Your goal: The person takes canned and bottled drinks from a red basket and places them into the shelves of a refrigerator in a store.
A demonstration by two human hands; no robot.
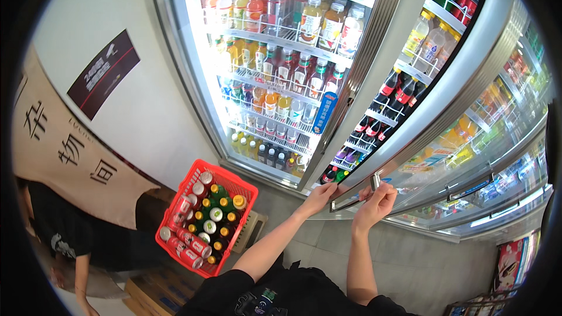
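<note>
A glass cooler door (421,149) with a metal frame stands ajar in front of me. My right hand (378,202) is closed around its metal handle (351,204). Beside it, my left hand (321,198) has its fingers at the free edge of the door frame, partly hidden behind it. Through the gap, bottles of cola (390,87) and bottles with yellow caps (415,37) line white wire shelves. To the left of my arms, a red plastic basket (253,191) holds several drink cans (179,245) and bottles with yellow caps (232,217).
A lit cooler section (263,57) with shelved bottles stands ahead on the left. The basket rests on a beige plastic stool or crate (250,230). At lower left, another person (66,224) in black is near cardboard boxes (162,294) and a fabric curtain (66,140). More glass doors (496,184) extend right.
</note>
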